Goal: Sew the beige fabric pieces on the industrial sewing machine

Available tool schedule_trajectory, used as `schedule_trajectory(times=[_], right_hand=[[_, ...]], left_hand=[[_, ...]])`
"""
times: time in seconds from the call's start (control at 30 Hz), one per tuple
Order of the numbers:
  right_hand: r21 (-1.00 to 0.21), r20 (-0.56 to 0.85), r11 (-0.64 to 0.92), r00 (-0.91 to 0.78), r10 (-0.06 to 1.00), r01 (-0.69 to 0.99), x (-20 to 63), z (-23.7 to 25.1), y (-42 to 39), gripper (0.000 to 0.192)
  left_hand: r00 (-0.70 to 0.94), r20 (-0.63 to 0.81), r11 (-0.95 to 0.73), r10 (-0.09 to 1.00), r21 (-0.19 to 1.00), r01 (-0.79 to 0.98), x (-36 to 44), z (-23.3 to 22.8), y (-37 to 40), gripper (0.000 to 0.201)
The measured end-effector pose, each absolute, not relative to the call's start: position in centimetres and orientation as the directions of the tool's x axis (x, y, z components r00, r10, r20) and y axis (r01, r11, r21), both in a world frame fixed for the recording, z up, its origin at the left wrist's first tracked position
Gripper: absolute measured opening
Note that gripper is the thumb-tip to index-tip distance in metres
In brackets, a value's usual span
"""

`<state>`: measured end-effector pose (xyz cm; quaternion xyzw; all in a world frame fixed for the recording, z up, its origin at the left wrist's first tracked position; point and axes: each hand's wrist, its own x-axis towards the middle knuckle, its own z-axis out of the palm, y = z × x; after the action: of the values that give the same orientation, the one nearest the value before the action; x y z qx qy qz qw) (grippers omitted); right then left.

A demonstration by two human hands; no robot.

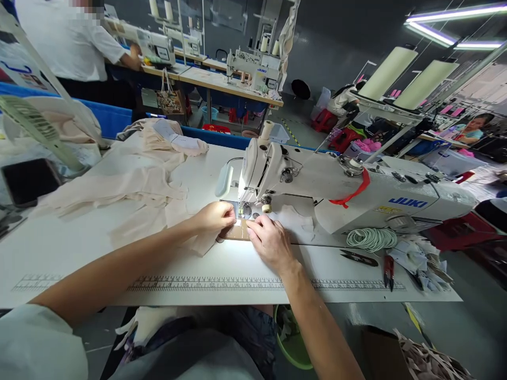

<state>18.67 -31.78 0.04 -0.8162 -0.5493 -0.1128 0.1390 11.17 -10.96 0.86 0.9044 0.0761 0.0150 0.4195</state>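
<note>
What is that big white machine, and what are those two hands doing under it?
This picture comes from a camera worn on a person's head, looking down at their own hands. The white machine is a sewing machine on a white table. Its small lamp lights the spot by the needle. The left hand and the right hand press on a small tan piece right at the needle. Pale fabric lies spread on the left. On the right lie a coil of green cord and thread snips. A printed ruler runs along the table's front edge. Another person stands farther back.
</note>
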Motion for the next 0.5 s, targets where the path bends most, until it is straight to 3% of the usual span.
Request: schedule_trajectory(times=[0.5], right_hand=[[-0.017, 0.312, -0.34, 0.328, 0.892, 0.94, 17.7, 0.28, -31.2, 0.03]], left_hand=[[0.981, -0.079, -0.723, 0.179, 0.665, 0.185, 11.41, 1.17, -11.16, 0.015]])
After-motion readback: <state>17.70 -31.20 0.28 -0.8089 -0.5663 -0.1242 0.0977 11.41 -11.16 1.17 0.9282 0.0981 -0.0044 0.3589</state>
